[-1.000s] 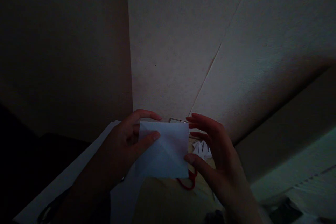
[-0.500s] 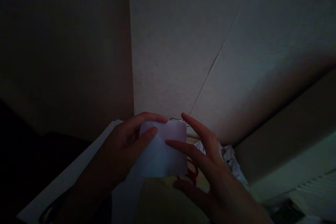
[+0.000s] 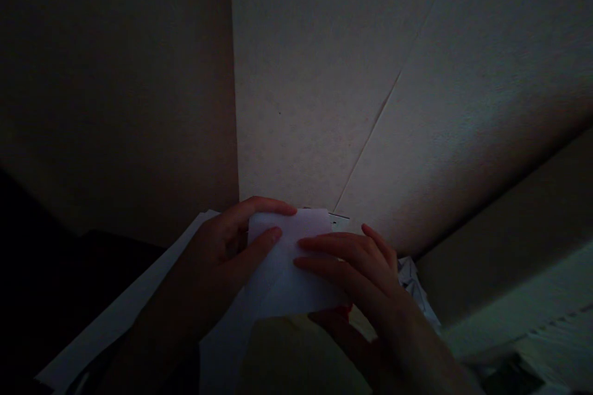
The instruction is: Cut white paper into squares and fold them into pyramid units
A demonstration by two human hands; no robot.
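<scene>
A small square of white paper [image 3: 290,271] is held up in front of me in dim light. My left hand [image 3: 217,265] grips its left edge, thumb on the front face and index finger curled over the top edge. My right hand [image 3: 365,278] lies across the paper's right half, with fingers stretched over the front and the thumb underneath, pinching it. Both hands are closed on the sheet.
Behind the paper rise bare walls [image 3: 324,86] that meet in a corner. A long white sheet [image 3: 139,315] lies under my left forearm. Crumpled or folded white paper [image 3: 414,287] sits at the right, beyond my right hand. Dark objects lie at the bottom right.
My right hand has moved from beside the paper's right edge onto its front face, the fingers now laid flat across it. The red loop below the paper is now mostly covered.
</scene>
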